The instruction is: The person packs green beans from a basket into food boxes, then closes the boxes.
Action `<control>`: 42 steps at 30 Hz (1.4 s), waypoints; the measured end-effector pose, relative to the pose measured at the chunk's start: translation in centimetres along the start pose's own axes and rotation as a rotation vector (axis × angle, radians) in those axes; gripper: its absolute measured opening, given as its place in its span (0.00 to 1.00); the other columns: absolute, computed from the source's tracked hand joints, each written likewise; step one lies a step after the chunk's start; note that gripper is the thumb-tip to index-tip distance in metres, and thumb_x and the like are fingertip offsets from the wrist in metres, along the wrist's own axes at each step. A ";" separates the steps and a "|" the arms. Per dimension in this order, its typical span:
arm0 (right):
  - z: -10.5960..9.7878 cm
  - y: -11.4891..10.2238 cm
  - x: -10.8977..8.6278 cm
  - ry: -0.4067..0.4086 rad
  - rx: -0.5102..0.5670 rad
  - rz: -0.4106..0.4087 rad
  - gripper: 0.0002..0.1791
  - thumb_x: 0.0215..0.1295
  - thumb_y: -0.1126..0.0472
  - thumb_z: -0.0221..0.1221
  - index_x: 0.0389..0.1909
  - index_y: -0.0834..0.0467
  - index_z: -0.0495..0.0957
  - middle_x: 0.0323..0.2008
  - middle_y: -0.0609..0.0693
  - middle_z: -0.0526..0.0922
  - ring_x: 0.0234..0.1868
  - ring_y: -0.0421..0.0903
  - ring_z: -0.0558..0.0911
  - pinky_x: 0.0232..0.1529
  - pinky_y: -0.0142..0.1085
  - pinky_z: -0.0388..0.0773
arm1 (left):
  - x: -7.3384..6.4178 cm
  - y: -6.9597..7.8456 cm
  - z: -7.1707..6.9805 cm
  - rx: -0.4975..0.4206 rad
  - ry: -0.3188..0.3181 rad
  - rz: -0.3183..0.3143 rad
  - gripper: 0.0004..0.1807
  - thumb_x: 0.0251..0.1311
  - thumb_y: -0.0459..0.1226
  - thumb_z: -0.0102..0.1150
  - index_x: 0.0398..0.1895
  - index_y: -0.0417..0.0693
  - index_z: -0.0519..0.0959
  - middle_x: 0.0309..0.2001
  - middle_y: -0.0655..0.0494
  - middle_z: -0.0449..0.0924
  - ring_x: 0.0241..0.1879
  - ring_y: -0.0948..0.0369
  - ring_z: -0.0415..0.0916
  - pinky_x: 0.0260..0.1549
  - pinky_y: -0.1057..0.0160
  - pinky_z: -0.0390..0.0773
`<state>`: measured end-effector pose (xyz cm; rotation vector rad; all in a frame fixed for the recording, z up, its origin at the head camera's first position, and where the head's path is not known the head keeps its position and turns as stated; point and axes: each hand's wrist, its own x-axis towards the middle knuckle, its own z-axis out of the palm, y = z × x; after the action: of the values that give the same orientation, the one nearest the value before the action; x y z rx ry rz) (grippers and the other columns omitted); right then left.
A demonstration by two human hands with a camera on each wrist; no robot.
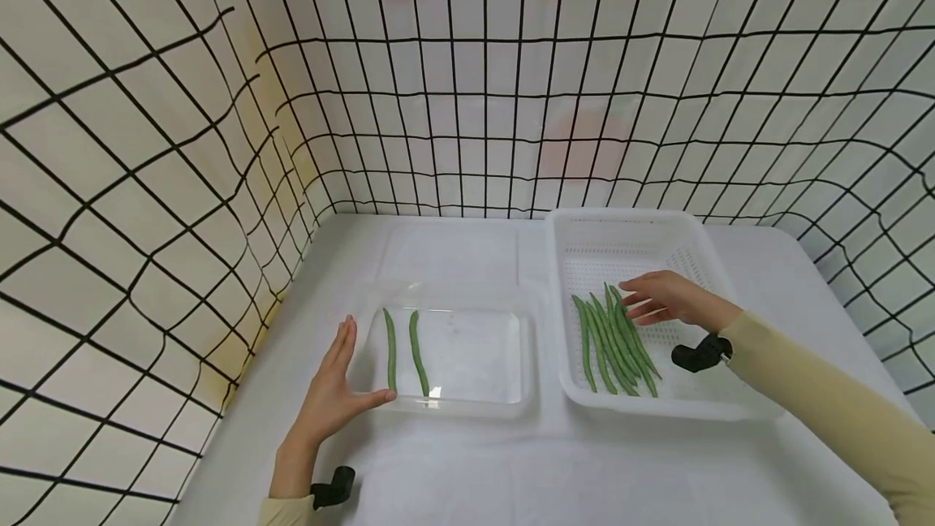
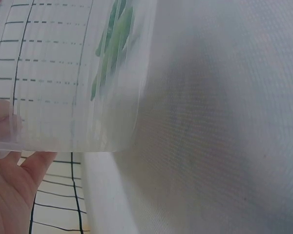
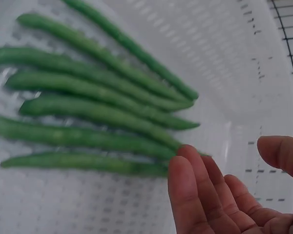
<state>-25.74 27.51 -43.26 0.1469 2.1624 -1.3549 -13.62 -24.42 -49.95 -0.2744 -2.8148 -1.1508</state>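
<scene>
In the head view, two green beans (image 1: 419, 354) lie lengthwise in the left part of a clear plastic container (image 1: 527, 364). My left hand (image 1: 334, 388) rests at that container's near left corner, its thumb at the front rim and its fingers stretched along the left side. To the right, my right hand (image 1: 675, 300) hovers inside a white perforated basket (image 1: 566, 266), fingers loosely bent and apart from the thumb. Several green beans (image 1: 609, 339) lie side by side in the basket. In the right wrist view, the fingertips (image 3: 181, 180) overlap the ends of the nearest beans (image 3: 88, 163).
Both containers stand on a white cloth-covered table (image 1: 467, 461), the basket to the right of the clear container. A black wire grid (image 1: 467, 92) rises behind the table and along both sides. Each wrist wears a small black camera (image 1: 334, 487).
</scene>
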 end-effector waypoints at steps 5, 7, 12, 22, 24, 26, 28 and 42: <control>-0.9 1.9 0.0 0.024 -0.029 0.051 0.41 0.71 0.51 0.51 0.67 0.77 0.46 0.57 0.74 0.68 0.45 0.56 0.81 0.42 0.43 0.79 | 0.0 0.0 0.1 -0.005 -0.001 0.001 0.70 0.34 0.60 0.75 0.76 0.58 0.38 0.75 0.56 0.36 0.72 0.49 0.37 0.59 0.35 0.52; -1.1 2.6 0.2 0.030 -0.031 0.071 0.41 0.71 0.50 0.52 0.67 0.77 0.47 0.55 0.73 0.70 0.43 0.55 0.82 0.41 0.43 0.80 | 0.0 0.1 0.1 -0.009 -0.001 0.001 0.70 0.34 0.59 0.75 0.76 0.58 0.38 0.75 0.56 0.36 0.72 0.49 0.37 0.59 0.35 0.52; -0.8 4.0 0.7 0.042 -0.032 0.115 0.40 0.69 0.50 0.53 0.64 0.78 0.51 0.48 0.68 0.75 0.36 0.50 0.82 0.38 0.42 0.80 | 0.0 0.1 0.1 -0.008 0.002 0.004 0.70 0.34 0.58 0.76 0.76 0.57 0.39 0.75 0.55 0.37 0.72 0.50 0.37 0.59 0.35 0.52; 1.5 4.2 1.6 0.062 -0.090 0.093 0.28 0.66 0.56 0.58 0.54 0.75 0.64 0.36 0.58 0.77 0.29 0.47 0.79 0.32 0.39 0.80 | 0.1 0.2 0.1 -0.009 0.001 0.001 0.70 0.34 0.58 0.76 0.76 0.58 0.39 0.75 0.54 0.37 0.72 0.49 0.37 0.59 0.35 0.53; 1.8 4.0 1.7 0.069 -0.117 0.076 0.25 0.63 0.57 0.60 0.50 0.73 0.67 0.32 0.55 0.77 0.28 0.45 0.78 0.31 0.39 0.78 | 0.1 0.1 0.1 -0.011 0.002 0.001 0.70 0.33 0.60 0.75 0.76 0.58 0.39 0.75 0.54 0.37 0.72 0.49 0.37 0.59 0.35 0.53; 2.2 4.0 1.8 0.075 -0.134 0.068 0.25 0.61 0.58 0.62 0.50 0.73 0.67 0.31 0.53 0.77 0.27 0.45 0.77 0.31 0.39 0.78 | 0.1 0.1 0.1 -0.012 0.000 0.000 0.70 0.33 0.61 0.74 0.76 0.58 0.38 0.75 0.53 0.37 0.72 0.49 0.37 0.59 0.35 0.53; 2.4 4.0 1.8 0.082 -0.153 0.062 0.28 0.60 0.58 0.64 0.52 0.74 0.66 0.32 0.53 0.78 0.28 0.44 0.77 0.32 0.40 0.78 | 0.1 0.1 0.2 -0.012 0.000 0.001 0.70 0.33 0.61 0.75 0.76 0.59 0.38 0.75 0.52 0.37 0.72 0.48 0.37 0.59 0.35 0.53; 1.5 3.6 0.9 0.118 -0.054 -0.004 0.27 0.67 0.60 0.57 0.59 0.76 0.65 0.35 0.55 0.83 0.31 0.47 0.83 0.32 0.40 0.80 | 0.0 0.2 0.1 0.006 0.006 -0.007 0.70 0.33 0.58 0.76 0.76 0.58 0.39 0.75 0.50 0.37 0.72 0.48 0.38 0.59 0.35 0.53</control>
<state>-24.52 27.76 -47.03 0.2061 2.2954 -1.3180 -13.59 -24.24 -49.88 -0.2599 -2.8164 -1.1419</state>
